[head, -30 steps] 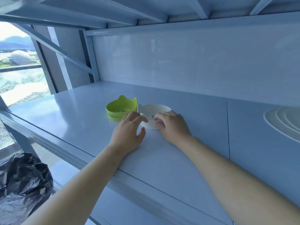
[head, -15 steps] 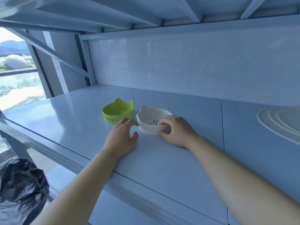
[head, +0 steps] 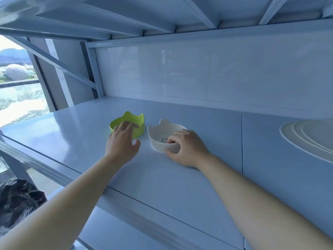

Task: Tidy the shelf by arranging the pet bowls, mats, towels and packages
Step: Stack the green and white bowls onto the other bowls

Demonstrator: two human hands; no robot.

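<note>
White cat-ear pet bowl [head: 163,136] sits mid-shelf on the white shelf board [head: 180,177]; small black line drawing inside on its floor, partly hidden, no readable text. Right hand [head: 187,148] pinches its near-right rim, thumb outside, fingers curled over the edge into the bowl. Green cat-ear pet bowl [head: 134,124] just beside it at 9 o'clock, not touching; any writing on its side is covered. Left hand [head: 122,141] above the green bowl's near rim, fingers spread apart, contact can't tell. Pale ridged round mat [head: 310,139] at 3 o'clock, far right, well apart. Black plastic bag [head: 18,204] at 7 o'clock, below shelf.
</note>
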